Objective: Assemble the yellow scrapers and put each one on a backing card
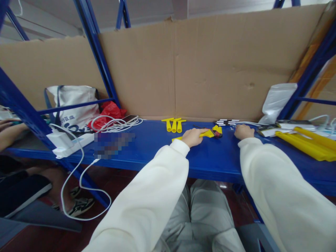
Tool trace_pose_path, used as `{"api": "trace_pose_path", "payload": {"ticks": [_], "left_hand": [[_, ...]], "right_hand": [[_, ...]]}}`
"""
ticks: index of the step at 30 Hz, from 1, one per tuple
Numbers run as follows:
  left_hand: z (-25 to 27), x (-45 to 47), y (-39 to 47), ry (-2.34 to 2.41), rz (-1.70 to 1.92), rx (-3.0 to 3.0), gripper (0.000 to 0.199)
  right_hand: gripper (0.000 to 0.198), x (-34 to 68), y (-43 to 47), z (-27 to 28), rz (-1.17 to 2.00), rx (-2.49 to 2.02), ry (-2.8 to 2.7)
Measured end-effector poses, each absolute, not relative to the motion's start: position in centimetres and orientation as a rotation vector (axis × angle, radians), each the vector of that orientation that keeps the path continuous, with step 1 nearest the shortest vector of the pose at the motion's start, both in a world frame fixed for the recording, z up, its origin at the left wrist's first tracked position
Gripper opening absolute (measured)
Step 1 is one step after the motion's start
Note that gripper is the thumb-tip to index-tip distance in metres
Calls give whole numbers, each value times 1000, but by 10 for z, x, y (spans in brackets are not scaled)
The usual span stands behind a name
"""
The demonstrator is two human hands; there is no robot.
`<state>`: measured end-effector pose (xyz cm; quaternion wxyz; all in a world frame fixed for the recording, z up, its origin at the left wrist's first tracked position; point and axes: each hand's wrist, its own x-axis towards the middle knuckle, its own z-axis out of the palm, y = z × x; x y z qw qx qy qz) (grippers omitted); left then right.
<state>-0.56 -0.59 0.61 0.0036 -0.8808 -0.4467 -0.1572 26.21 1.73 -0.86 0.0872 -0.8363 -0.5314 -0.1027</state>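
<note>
My left hand (193, 137) is closed around a yellow scraper-like tool (208, 133), its flared end pointing right and its handle end showing left of my fist. Just past the flared end lies a small dark red and black piece (217, 133), with a bit of yellow beside it. My right hand (244, 132) rests on the table with fingers curled; anything inside them is hidden. Close to its left is a small stack of black-and-white strips (227, 122). Three yellow T-shaped pieces (174, 125) stand in a row behind my left hand.
Long yellow pieces (309, 143) lie at the right of the blue table (157, 150). A plastic bag (279, 101) leans by the right post. At left are a power strip (75, 143), coiled white cable (112, 124), red bag (111, 110) and cloth bag (75, 105). Another person sits far left.
</note>
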Motion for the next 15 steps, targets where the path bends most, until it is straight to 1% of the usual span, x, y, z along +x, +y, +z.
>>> {"api": "trace_pose_path", "payload": {"ticks": [15], "left_hand": [[6,-5,-6,-1404,-496,-2759,59]], "right_hand": [[44,263,19,-11,-336,-2466,-1609]]}}
